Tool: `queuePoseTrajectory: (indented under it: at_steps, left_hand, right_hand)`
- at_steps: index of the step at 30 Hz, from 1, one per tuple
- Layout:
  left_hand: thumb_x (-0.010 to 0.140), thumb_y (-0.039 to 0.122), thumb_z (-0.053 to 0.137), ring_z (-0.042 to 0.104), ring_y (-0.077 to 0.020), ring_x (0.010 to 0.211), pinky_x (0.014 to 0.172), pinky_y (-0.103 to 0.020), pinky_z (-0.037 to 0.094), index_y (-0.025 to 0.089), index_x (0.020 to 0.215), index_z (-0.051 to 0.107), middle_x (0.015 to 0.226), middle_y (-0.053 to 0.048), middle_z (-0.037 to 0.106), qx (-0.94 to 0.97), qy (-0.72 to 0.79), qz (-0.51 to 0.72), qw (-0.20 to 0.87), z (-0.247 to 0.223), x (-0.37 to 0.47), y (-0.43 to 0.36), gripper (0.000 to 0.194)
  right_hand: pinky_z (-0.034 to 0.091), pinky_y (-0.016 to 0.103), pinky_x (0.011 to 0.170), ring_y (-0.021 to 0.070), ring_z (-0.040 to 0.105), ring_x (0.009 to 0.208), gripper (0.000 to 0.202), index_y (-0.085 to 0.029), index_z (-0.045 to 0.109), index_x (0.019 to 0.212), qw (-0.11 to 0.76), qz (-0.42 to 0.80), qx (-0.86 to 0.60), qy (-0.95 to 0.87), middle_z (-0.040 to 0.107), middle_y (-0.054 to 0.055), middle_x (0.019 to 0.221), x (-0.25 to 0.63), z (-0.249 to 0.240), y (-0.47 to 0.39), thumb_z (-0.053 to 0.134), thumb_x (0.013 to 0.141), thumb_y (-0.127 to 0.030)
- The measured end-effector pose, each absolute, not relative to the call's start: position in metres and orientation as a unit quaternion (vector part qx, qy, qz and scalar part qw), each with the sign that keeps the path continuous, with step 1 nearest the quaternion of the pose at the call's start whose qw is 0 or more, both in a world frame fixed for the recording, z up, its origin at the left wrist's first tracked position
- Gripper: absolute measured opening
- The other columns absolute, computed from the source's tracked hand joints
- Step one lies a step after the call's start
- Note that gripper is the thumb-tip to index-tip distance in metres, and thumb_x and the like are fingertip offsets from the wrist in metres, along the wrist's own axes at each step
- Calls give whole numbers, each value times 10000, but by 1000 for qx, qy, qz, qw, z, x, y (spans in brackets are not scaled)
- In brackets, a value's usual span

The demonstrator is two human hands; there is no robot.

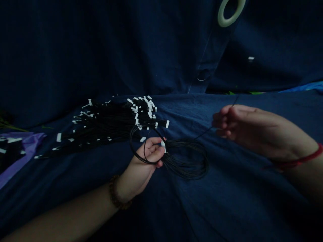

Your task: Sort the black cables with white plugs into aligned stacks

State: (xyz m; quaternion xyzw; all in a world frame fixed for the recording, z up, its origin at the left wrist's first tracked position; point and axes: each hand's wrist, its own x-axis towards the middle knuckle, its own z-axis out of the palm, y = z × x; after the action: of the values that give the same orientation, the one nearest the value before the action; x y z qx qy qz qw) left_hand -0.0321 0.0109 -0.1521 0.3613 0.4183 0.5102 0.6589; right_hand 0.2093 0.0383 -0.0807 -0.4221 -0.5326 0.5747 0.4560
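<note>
Pinching coiled black cable [188,159] at its white connector [163,146]: left hand [146,159], thumb against fingers. Smaller loops left of pinch, larger coil right of it, between hands. Right hand [254,129] raised right of coil, fingertips closed on thin dark strand [203,133] running back toward coil. Pile of black cables [108,122] with white ends beyond left hand, on dark blue cloth [181,107]. Cream ring [231,12] farther off, beyond right hand.

On the right below centre, the blue cloth [252,201] gives free room for a hand. At centre, one thin strand [202,133] crosses the way; left of it, the cable pile [113,119] blocks passing.
</note>
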Motion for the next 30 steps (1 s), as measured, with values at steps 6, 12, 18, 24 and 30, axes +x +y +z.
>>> queuePoseTrajectory:
  at_steps: [6, 12, 18, 24, 30]
  left_hand:
    - [718, 202, 708, 444, -36, 555, 480, -131, 369, 172, 978, 627, 719, 25, 511, 385, 433, 500, 644, -152, -32, 11, 274]
    - [700, 164, 716, 518, -58, 588, 515, -144, 430, 193, 942, 662, 796, -5, 593, 497, 392, 512, 581, -164, -39, 9, 250]
    - [747, 170, 703, 568, -65, 658, 561, -120, 453, 255, 923, 693, 766, 2, 623, 533, 287, 519, 603, -161, -40, 1, 196]
    - [773, 107, 662, 563, -61, 691, 618, -124, 461, 265, 892, 703, 782, 4, 603, 580, 263, 551, 539, -152, -37, -6, 202]
    - [804, 75, 613, 565, -71, 739, 652, -140, 462, 282, 967, 671, 822, 5, 597, 637, 267, 532, 489, -156, -41, -6, 270]
  right_hand:
    - [419, 232, 711, 39, 604, 790, 397, -214, 638, 807, 593, 500, -429, -464, 690, -61, 849, 214, -73, 41, 289, 966, -320]
    - [440, 202, 489, 104, 594, 545, 91, -198, 656, 751, 311, 282, -466, -779, 643, -26, 632, 178, -82, -6, 606, 812, -243]
    - [463, 274, 564, 149, 587, 623, 201, -160, 630, 838, 282, -18, -369, -885, 643, 33, 758, 155, -95, -38, 441, 905, -164]
    - [494, 291, 558, 177, 603, 645, 337, -132, 659, 884, 266, -60, -336, -902, 649, 57, 756, 149, -93, -38, 325, 929, -137]
    - [511, 284, 620, 166, 592, 668, 346, -153, 612, 804, 265, -20, -331, -905, 639, 48, 786, 147, -97, -40, 293, 935, -118]
